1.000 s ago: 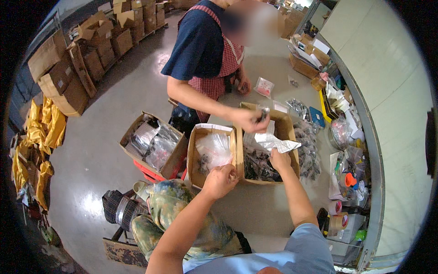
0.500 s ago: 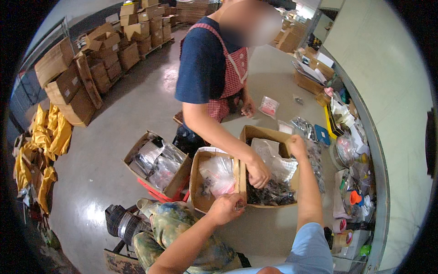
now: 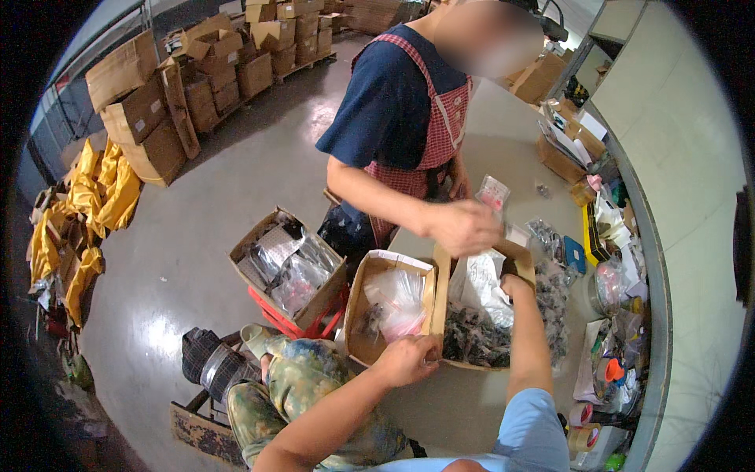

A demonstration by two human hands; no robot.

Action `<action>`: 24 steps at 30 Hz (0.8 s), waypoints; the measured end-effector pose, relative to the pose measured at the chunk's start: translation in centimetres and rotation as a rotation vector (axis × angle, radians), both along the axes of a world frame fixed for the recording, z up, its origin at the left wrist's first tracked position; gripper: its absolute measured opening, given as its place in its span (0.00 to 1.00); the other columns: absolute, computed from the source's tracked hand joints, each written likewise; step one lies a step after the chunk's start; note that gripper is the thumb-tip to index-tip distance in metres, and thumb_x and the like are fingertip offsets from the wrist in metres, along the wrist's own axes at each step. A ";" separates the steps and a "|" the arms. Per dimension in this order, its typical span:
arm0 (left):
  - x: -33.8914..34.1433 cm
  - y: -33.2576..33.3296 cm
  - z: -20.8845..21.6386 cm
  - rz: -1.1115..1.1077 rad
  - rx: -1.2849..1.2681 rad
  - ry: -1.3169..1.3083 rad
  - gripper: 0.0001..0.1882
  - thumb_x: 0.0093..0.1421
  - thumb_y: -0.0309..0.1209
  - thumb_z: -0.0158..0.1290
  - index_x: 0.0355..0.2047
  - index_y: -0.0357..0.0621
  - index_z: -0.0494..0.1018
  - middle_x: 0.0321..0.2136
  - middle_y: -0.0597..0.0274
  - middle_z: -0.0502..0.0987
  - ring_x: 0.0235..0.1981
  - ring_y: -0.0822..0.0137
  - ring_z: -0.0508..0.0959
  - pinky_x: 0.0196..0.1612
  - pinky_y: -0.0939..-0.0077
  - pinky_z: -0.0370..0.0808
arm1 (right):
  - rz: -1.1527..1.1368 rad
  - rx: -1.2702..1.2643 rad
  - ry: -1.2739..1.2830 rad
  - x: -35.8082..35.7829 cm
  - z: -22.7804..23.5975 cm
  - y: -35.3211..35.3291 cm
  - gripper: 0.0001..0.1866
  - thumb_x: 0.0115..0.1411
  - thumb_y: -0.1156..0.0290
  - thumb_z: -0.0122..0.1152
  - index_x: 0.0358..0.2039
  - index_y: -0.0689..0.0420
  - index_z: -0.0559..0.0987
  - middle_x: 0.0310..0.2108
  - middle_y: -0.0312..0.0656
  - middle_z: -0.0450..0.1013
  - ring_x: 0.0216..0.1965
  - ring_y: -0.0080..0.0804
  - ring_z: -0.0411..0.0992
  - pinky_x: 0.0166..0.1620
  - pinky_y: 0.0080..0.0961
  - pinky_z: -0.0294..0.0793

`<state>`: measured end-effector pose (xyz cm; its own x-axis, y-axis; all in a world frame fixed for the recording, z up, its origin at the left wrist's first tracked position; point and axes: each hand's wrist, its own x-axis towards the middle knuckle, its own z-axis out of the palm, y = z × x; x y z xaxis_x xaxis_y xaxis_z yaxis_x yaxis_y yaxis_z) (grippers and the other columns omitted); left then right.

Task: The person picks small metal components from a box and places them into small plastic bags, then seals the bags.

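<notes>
Just changed: the right hand (image 3: 515, 288) is down inside the large brown cardboard carton (image 3: 443, 307), at its 2 o'clock, which seems to shift the handling from rim to contents.
Right fingers: hidden beside the crumpled white plastic sheet (image 3: 481, 275); I cannot tell their grip.
Left hand (image 3: 409, 362): fingers curled at 5 o'clock of the small brown cardboard carton (image 3: 366, 348); I cannot tell if they pinch anything.
White sheet: 12 o'clock in the large carton, dark glossy pieces (image 3: 476, 338) at 6.
Half a second earlier: right hand at the rim; co-worker's hand (image 3: 465, 228), then low in the carton, now raised at 11 o'clock.
</notes>
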<state>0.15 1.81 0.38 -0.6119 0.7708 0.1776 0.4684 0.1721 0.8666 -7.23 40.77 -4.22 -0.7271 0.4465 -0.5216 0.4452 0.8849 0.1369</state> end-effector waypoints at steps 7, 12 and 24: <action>-0.8 0.0 0.9 -0.020 0.183 -0.288 0.23 0.47 0.29 0.62 0.43 0.40 0.69 0.30 0.57 0.76 0.32 0.63 0.77 0.37 0.69 0.73 | -0.031 0.260 0.263 3.0 3.8 -1.3 0.13 0.56 0.72 0.48 0.36 0.63 0.78 0.40 0.54 0.74 0.41 0.52 0.74 0.41 0.44 0.73; -0.5 -0.1 0.4 -0.078 0.247 -0.499 0.30 0.46 0.28 0.65 0.49 0.40 0.66 0.35 0.62 0.75 0.38 0.69 0.74 0.45 0.75 0.70 | 0.074 0.151 0.935 7.7 11.8 -6.4 0.05 0.52 0.74 0.58 0.28 0.61 0.78 0.29 0.52 0.75 0.31 0.45 0.74 0.35 0.35 0.73; 0.8 -1.8 0.8 -0.267 0.325 -0.608 0.24 0.48 0.27 0.63 0.44 0.37 0.67 0.35 0.64 0.73 0.37 0.73 0.72 0.42 0.76 0.70 | 0.264 -0.804 0.743 14.3 14.4 -25.9 0.07 0.51 0.72 0.63 0.26 0.64 0.78 0.26 0.42 0.75 0.28 0.27 0.73 0.34 0.24 0.71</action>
<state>0.91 0.05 1.22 -0.4744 0.8732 0.1116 -0.1207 -0.1901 0.9743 7.09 14.92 10.15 -0.9992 -0.0380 0.0131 -0.0354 0.6750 -0.7370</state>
